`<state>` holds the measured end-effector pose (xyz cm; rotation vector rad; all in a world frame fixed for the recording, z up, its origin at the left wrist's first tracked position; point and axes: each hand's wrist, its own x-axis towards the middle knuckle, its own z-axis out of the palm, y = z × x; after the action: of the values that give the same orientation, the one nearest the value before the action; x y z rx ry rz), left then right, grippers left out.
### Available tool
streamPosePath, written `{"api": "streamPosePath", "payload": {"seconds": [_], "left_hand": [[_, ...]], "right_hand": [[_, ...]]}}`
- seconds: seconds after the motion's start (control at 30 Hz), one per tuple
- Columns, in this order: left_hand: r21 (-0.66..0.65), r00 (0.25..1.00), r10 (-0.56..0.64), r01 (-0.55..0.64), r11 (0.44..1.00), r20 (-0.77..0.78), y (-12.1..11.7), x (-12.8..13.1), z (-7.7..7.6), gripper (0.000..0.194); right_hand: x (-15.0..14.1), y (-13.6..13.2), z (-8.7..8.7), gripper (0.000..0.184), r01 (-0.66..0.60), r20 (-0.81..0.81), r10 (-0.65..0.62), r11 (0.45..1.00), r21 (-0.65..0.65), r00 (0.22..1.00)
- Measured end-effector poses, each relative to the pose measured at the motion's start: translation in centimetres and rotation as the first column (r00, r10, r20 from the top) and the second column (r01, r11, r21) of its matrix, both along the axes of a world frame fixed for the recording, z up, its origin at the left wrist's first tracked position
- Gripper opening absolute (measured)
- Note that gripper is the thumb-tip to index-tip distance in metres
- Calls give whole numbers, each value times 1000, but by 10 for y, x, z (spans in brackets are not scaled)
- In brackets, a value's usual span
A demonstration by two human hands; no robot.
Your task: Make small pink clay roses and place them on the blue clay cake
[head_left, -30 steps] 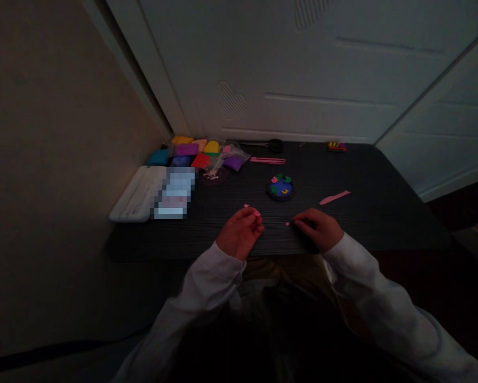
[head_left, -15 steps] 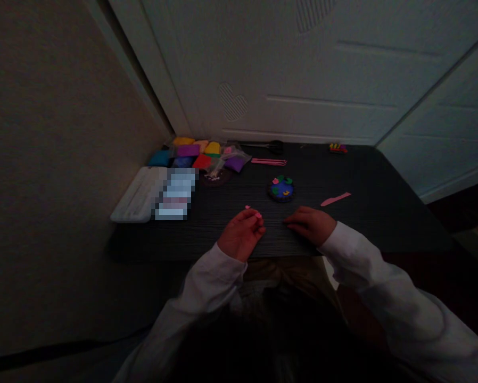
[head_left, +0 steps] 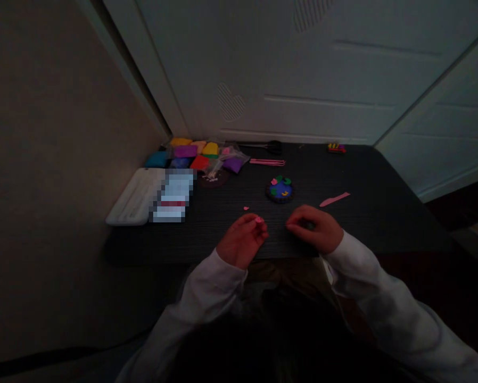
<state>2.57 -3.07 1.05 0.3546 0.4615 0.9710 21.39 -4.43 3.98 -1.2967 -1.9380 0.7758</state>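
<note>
My left hand (head_left: 242, 240) rests at the near edge of the dark table (head_left: 382, 213), its fingers pinched on a small pink bit of clay (head_left: 258, 219). My right hand (head_left: 314, 227) lies close beside it, fingers curled together; what they hold, if anything, is hidden. Another tiny pink crumb (head_left: 246, 208) lies on the table just beyond my left hand. A round blue clay disc (head_left: 280, 189) with green, pink and yellow bits on it sits a little farther out, between my hands.
A pink modelling knife (head_left: 334, 199) lies right of the disc. Several coloured clay packets (head_left: 199, 154) are heaped at the back left by a white tray (head_left: 133, 197). Thin pink tools (head_left: 268, 161), a dark tool (head_left: 263, 143) and a small coloured piece (head_left: 336, 148) lie near the white door.
My right hand slid left toward my left hand and covered the pink crumb that lay by its fingertips. My left hand drew slightly nearer to me, still pinching its pink bit.
</note>
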Motion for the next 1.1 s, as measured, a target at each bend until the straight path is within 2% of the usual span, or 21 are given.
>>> {"api": "streamPosePath", "payload": {"seconds": [0.1, 0.2, 0.33, 0.47, 0.57, 0.73, 0.83, 0.93, 1.0, 1.1], "left_hand": [[-11, 995, -74, 75, 997, 71, -12, 2, 12, 9], [27, 988, -96, 93, 995, 123, -23, 3, 26, 5], [66, 988, -108, 102, 993, 109, -32, 5, 37, 5], [112, 993, -90, 81, 990, 72, -35, 5, 40, 5], [139, 996, -79, 73, 988, 41, -35, 6, 41, 6], [174, 999, -48, 50, 984, -18, -36, 5, 42, 9], [199, 999, -44, 48, 979, -24, -36, 4, 42, 11], [219, 998, -55, 59, 974, -25, -36, 3, 42, 11], [224, 998, -56, 61, 973, -31, -37, 3, 42, 11], [204, 998, -48, 56, 977, -44, -38, 5, 44, 10]], "right_hand": [[-21, -17, 11, 6, 61, -315, -85, 994, -86, 945], [-40, -30, 21, 3, 88, -506, -146, 987, -137, 850], [-51, -37, 24, 5, 121, -633, -213, 975, -185, 745], [-53, -38, 22, 7, 86, -702, -212, 974, -211, 680], [-52, -40, 22, 12, 114, -688, -217, 975, -193, 692], [-46, -43, 27, 19, 174, -497, -158, 985, -15, 853], [-43, -45, 31, 17, 168, -413, -127, 984, 65, 902], [-42, -46, 33, 16, 186, -403, -144, 980, 66, 904], [-43, -46, 33, 13, 191, -437, -163, 981, 22, 885], [-45, -46, 31, 8, 170, -575, -202, 979, -109, 793]]}}
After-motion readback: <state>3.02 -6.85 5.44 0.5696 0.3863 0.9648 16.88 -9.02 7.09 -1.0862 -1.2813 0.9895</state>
